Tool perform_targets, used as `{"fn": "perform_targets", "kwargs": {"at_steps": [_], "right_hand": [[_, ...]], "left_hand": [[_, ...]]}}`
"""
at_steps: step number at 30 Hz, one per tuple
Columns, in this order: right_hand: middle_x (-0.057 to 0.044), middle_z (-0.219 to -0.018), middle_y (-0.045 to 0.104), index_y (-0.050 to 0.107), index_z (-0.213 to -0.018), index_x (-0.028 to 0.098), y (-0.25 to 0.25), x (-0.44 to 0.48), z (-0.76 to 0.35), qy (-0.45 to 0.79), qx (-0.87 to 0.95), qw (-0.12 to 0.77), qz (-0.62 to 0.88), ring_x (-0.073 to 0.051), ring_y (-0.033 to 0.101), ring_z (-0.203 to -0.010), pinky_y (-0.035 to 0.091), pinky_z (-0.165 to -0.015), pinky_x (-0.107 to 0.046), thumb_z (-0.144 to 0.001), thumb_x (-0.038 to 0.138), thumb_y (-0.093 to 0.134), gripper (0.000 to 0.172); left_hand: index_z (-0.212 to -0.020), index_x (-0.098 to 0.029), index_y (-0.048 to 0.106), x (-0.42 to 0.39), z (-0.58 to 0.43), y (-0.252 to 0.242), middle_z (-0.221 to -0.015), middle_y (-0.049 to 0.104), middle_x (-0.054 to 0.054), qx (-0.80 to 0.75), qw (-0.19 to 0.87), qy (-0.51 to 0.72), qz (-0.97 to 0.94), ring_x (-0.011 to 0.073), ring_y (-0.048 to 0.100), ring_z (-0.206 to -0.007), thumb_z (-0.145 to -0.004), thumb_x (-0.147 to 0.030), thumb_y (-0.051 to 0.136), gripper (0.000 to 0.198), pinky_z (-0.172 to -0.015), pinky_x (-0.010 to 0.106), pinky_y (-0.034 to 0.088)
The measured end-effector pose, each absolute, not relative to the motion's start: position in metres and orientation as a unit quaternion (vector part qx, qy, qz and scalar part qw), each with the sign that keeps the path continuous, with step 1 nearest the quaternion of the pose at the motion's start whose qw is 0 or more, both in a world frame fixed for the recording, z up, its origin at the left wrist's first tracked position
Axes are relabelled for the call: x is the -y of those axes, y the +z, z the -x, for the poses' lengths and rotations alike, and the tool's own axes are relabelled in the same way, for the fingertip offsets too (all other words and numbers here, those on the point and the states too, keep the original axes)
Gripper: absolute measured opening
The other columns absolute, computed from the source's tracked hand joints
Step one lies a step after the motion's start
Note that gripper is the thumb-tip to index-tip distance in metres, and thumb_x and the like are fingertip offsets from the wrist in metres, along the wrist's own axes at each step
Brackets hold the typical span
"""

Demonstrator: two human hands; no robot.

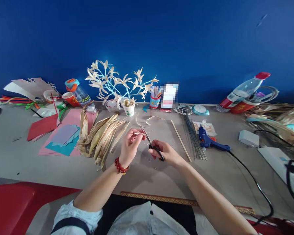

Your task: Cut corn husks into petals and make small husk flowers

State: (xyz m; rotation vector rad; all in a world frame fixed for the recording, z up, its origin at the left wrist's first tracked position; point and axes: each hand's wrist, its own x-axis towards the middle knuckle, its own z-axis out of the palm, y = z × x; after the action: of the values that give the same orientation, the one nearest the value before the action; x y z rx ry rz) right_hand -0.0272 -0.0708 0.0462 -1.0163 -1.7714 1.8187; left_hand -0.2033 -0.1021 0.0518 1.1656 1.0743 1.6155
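Grey surface (39, 169) stretches from left to right, and its biggest hazard is probably the black cord (252, 180) on the right: if the right forearm (205, 191) swung outward it could catch it and drag the blue glue gun (205, 140). Dried corn husks (98, 138) lie close on the left, where a careless elbow might scatter or crack them. Black-handled scissors (158, 152) are gripped in the right hand (166, 151); their blades sit right beside the left hand (132, 142), so a slip could nick a finger. That hand pinches a pale husk strip (139, 133) at the near centre, thin enough that an uneven pull might split it.

Among containers, the red-capped plastic bottle (246, 88) at far right is largest; whether it holds liquid I cannot tell. Beside it, a red tub (243, 106) appears to hold looped wire (274, 93). At far centre, a white paper cup (128, 110) carries blue-stemmed husk flowers (124, 80), and a smaller red-and-blue pen holder (155, 102) contains pale sticks (155, 91).
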Motion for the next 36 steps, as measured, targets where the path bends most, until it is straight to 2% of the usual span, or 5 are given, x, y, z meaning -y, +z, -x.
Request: {"fn": "perform_targets", "kwargs": {"at_steps": [7, 12, 20, 36], "right_hand": [[0.004, -0.057, 0.056, 0.046, -0.074, 0.020, 0.042, 0.078, 0.037, 0.657, 0.612, 0.241, 0.368, -0.007, 0.041, -0.046, 0.028, -0.044, -0.021, -0.074, 0.062, 0.069, 0.047], [0.003, -0.060, 0.058, 0.047, -0.074, 0.020, 0.040, 0.085, 0.046, 0.646, 0.606, 0.276, 0.374, -0.009, 0.045, -0.050, 0.032, -0.047, -0.021, -0.073, 0.060, 0.070, 0.047], [0.003, -0.058, 0.059, 0.049, -0.075, 0.020, 0.034, 0.089, 0.052, 0.629, 0.600, 0.285, 0.403, -0.012, 0.049, -0.052, 0.034, -0.049, -0.023, -0.072, 0.060, 0.072, 0.046], [0.002, -0.059, 0.059, 0.049, -0.076, 0.020, 0.036, 0.090, 0.053, 0.637, 0.594, 0.287, 0.399, -0.011, 0.048, -0.052, 0.034, -0.049, -0.022, -0.071, 0.060, 0.072, 0.047]], "left_hand": [[-0.087, -0.018, 0.059, 0.105, 0.196, 0.047, -0.103, 0.069, 0.007, -0.430, 0.447, 0.666, -0.415, 0.0155, 0.068, -0.084, -0.088, -0.031, 0.062, 0.013, -0.080, 0.031, 0.055], [-0.087, -0.018, 0.060, 0.106, 0.188, 0.042, -0.104, 0.068, 0.007, -0.463, 0.414, 0.685, -0.381, 0.0148, 0.068, -0.080, -0.089, -0.033, 0.060, 0.015, -0.078, 0.031, 0.055], [-0.098, -0.018, 0.060, 0.109, 0.181, 0.039, -0.111, 0.066, 0.009, -0.499, 0.386, 0.673, -0.386, 0.0159, 0.068, -0.083, -0.092, -0.041, 0.056, 0.024, -0.076, 0.029, 0.055], [-0.097, -0.018, 0.058, 0.107, 0.180, 0.036, -0.103, 0.066, 0.007, -0.484, 0.399, 0.683, -0.374, 0.0164, 0.070, -0.081, -0.092, -0.040, 0.056, 0.023, -0.076, 0.030, 0.056]]}}
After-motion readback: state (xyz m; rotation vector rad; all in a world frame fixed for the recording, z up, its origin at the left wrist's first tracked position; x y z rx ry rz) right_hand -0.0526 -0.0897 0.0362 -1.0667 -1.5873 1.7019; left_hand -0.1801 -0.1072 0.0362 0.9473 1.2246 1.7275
